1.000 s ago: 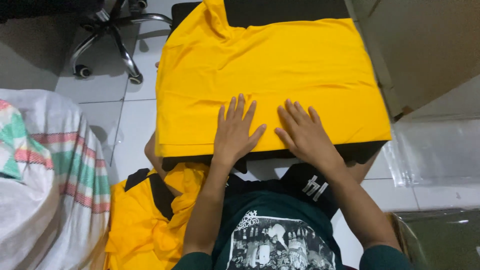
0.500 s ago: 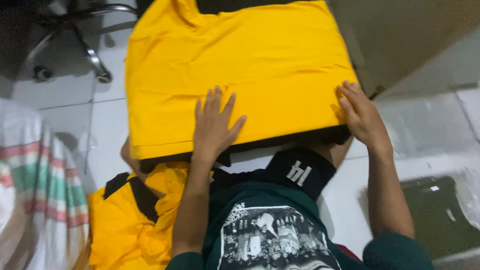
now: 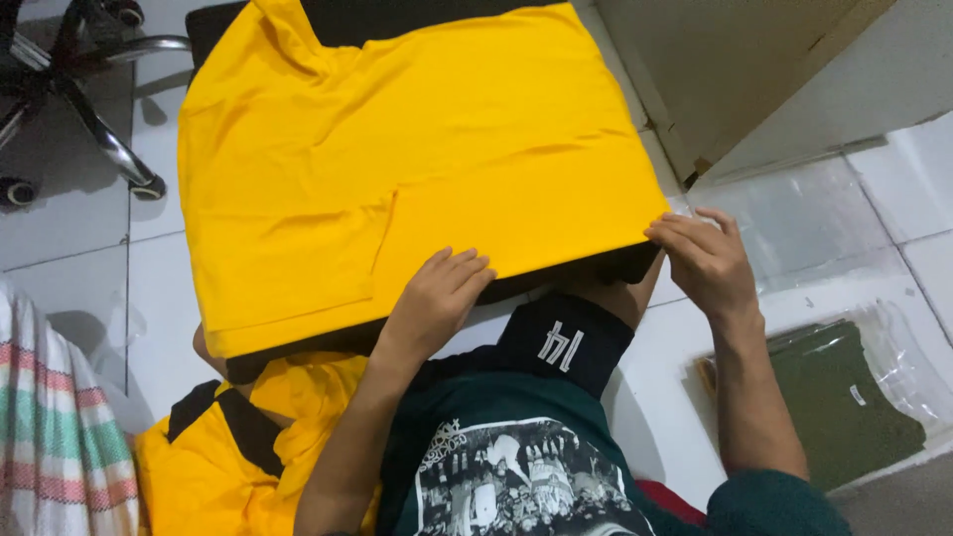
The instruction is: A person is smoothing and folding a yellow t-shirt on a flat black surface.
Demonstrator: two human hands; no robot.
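Note:
A folded yellow shirt (image 3: pixel 417 169) lies spread on a dark board that rests over my knees. My left hand (image 3: pixel 437 298) curls around the shirt's near edge at the middle, fingers tucked under the fold. At the near right corner my right hand (image 3: pixel 707 260) pinches the fabric between its fingertips. A second yellow garment with black trim (image 3: pixel 233 447) lies bunched at my left side.
A striped woven sack (image 3: pixel 55 437) sits at the lower left. The wheeled base of an office chair (image 3: pixel 69 89) stands at the top left. A green garment in a clear plastic bag (image 3: pixel 844 407) lies on the white tile floor to my right. A beige panel (image 3: pixel 735 69) leans at the upper right.
Both hands were flat on top of the shirt. They slid apart to its near edge; the right went to the right corner, and both now grip the fabric.

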